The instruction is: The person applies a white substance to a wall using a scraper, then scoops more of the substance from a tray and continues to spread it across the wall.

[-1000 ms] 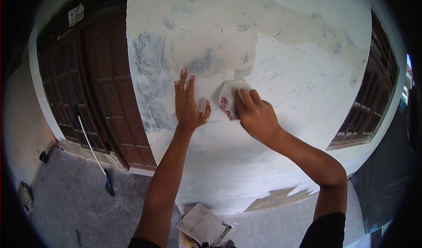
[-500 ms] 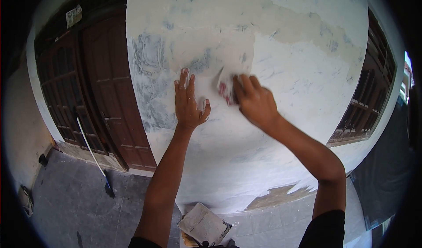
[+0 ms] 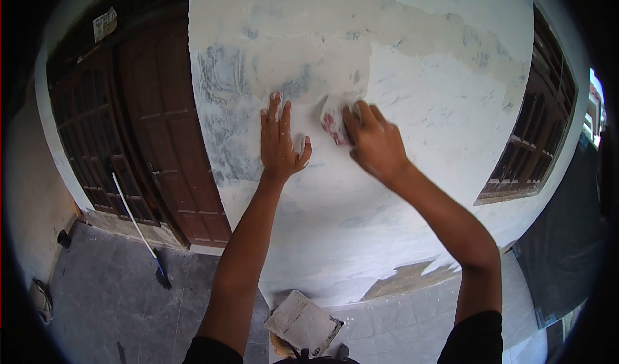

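Fingers apart, my left hand (image 3: 280,138) is open with its palm toward the wall (image 3: 438,125), and it appears to rest on the surface. White putty coats its fingertips. To the right, my right hand (image 3: 375,137) is closed around a putty scraper (image 3: 333,120), a flat blade smeared white with reddish patches. The blade lies against or very near the wall; its grip is hidden by my fingers. Grey-beige and white putty cover the wall in uneven patches, with dark bluish areas left of my left hand.
A putty-covered tray (image 3: 305,322) sits on the floor by the wall's foot. At left are a brown door (image 3: 164,132) and a white-handled broom (image 3: 135,219). A barred window (image 3: 532,125) is at right, above a dark sheet (image 3: 561,228).
The view has shifted slightly. My right hand and the scraper have moved a little, and the blade looks less blurred. My left hand remains open at about the same spot on the wall.
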`<state>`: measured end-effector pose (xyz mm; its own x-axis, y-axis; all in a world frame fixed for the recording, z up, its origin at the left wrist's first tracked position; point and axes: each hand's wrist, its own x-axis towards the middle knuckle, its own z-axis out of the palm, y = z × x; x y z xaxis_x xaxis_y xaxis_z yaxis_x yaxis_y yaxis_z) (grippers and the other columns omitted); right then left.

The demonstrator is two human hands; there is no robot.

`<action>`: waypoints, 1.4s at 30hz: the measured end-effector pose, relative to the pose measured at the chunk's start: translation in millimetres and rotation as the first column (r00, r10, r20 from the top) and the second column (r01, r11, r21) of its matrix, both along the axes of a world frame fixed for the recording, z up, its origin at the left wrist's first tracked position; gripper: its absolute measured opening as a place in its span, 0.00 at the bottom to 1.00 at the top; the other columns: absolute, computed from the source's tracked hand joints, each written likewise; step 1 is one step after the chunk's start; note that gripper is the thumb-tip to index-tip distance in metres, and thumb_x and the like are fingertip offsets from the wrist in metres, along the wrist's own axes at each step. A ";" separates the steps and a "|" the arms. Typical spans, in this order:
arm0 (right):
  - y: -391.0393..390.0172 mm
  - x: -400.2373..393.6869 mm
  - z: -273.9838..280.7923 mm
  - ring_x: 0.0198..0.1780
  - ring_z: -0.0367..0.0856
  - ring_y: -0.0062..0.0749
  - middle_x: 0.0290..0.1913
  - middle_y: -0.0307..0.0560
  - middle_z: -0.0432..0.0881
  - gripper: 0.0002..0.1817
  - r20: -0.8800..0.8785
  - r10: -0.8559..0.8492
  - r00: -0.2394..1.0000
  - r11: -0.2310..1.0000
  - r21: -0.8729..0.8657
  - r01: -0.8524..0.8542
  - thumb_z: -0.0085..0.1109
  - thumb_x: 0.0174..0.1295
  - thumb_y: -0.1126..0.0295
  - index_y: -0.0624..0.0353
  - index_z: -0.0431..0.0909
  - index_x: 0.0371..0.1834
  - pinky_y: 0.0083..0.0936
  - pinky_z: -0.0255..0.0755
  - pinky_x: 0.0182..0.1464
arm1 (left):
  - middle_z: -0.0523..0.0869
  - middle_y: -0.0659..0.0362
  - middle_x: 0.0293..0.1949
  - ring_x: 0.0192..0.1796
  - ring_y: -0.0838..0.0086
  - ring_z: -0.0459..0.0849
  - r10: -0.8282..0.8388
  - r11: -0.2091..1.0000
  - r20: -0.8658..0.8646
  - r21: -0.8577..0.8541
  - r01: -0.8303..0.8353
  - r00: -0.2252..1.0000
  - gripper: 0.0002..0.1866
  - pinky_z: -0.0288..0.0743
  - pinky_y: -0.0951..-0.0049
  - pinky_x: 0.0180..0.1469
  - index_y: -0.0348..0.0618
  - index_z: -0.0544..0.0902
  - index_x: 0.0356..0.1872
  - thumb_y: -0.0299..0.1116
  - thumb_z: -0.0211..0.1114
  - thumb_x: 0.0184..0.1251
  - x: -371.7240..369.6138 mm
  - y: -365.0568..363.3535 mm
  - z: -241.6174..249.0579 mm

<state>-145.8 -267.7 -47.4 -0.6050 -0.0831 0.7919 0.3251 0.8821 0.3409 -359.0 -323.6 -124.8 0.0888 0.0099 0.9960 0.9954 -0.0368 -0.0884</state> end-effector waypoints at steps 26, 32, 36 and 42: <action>-22.1 97.1 -422.4 0.37 0.77 0.19 0.40 0.39 0.81 0.17 -0.281 0.242 0.929 -0.638 -0.767 -0.066 0.59 0.59 0.77 0.63 0.74 0.52 0.18 0.70 0.34 | 0.58 0.36 0.71 0.75 0.49 0.56 0.180 0.957 0.903 -0.252 0.143 0.390 0.38 0.45 0.52 0.75 0.29 0.49 0.73 0.46 0.51 0.73 219.2 -230.2 -386.8; -39.4 116.9 -546.7 0.45 0.80 0.24 0.48 0.42 0.81 0.20 -0.160 0.235 0.959 -0.717 -0.694 0.060 0.57 0.61 0.78 0.64 0.71 0.57 0.21 0.75 0.41 | 0.58 0.36 0.71 0.76 0.49 0.55 0.367 0.908 0.919 -0.388 0.160 0.145 0.35 0.44 0.53 0.75 0.30 0.50 0.73 0.36 0.50 0.71 271.5 -256.7 -445.7; -51.2 125.3 -592.5 0.47 0.81 0.27 0.49 0.44 0.80 0.20 -0.068 0.257 0.964 -0.751 -0.642 0.155 0.57 0.63 0.78 0.64 0.70 0.58 0.23 0.77 0.45 | 0.59 0.38 0.72 0.76 0.50 0.55 0.409 0.896 0.912 -0.405 0.180 0.016 0.35 0.45 0.53 0.75 0.31 0.51 0.73 0.35 0.51 0.70 283.1 -260.3 -490.8; -57.9 123.8 -675.6 0.50 0.81 0.32 0.52 0.48 0.79 0.22 0.107 0.272 0.956 -0.652 -0.710 0.265 0.55 0.62 0.84 0.66 0.67 0.60 0.27 0.79 0.50 | 0.59 0.39 0.71 0.72 0.44 0.60 0.545 0.804 0.838 -0.510 0.305 -0.037 0.37 0.56 0.52 0.72 0.37 0.50 0.73 0.35 0.56 0.68 277.6 -256.1 -554.2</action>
<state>-22.0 -325.6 -723.0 -0.6982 0.4497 -0.5570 0.5029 -0.2456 -0.8287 -81.5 -579.7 -679.0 -0.9480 0.2920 -0.1264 0.0356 0.4921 0.8698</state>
